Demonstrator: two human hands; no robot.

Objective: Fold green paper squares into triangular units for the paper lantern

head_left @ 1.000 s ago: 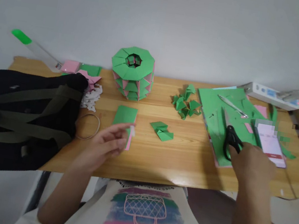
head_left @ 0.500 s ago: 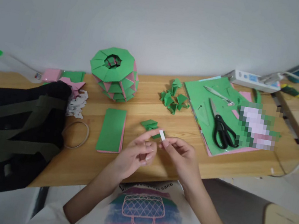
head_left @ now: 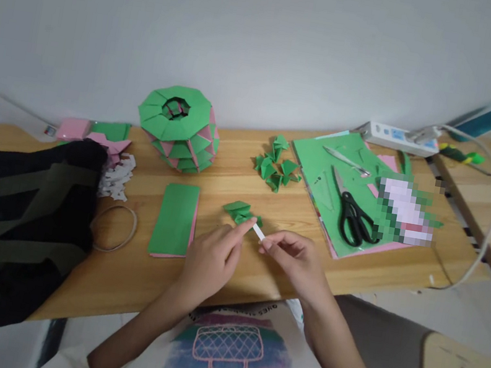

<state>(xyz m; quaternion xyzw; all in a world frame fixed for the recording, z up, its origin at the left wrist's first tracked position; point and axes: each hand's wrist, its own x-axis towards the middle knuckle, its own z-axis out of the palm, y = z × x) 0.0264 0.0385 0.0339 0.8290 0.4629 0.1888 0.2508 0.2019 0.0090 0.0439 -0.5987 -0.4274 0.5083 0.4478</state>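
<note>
Between my two hands runs a short white strip (head_left: pixel 259 232), which looks like paper or tape. My right hand (head_left: pixel 294 255) pinches its lower end between thumb and index finger. At the upper end, the index fingertip of my left hand (head_left: pixel 214 260) meets the strip, its other fingers curled under and the thumb hidden. Just beyond the fingertips lies a folded green paper piece (head_left: pixel 237 210), partly covered by my left hand. Farther back sits a cluster of folded green pieces (head_left: pixel 276 167). A stack of green and pink paper rectangles (head_left: pixel 175 219) lies left of my left hand.
A green and pink folded-paper lantern shape (head_left: pixel 179 129) stands near the wall. Black-handled scissors (head_left: pixel 354 211) rest on green sheets (head_left: pixel 338 162) at right, near a power strip (head_left: pixel 398 139). A black bag (head_left: pixel 13 220), tape ring (head_left: pixel 131 231) and white scraps (head_left: pixel 119 175) lie left.
My left hand has turned palm-down, its index fingertip now at the strip's far end. The strip is tilted more and shows longer. The whole view has shifted slightly.
</note>
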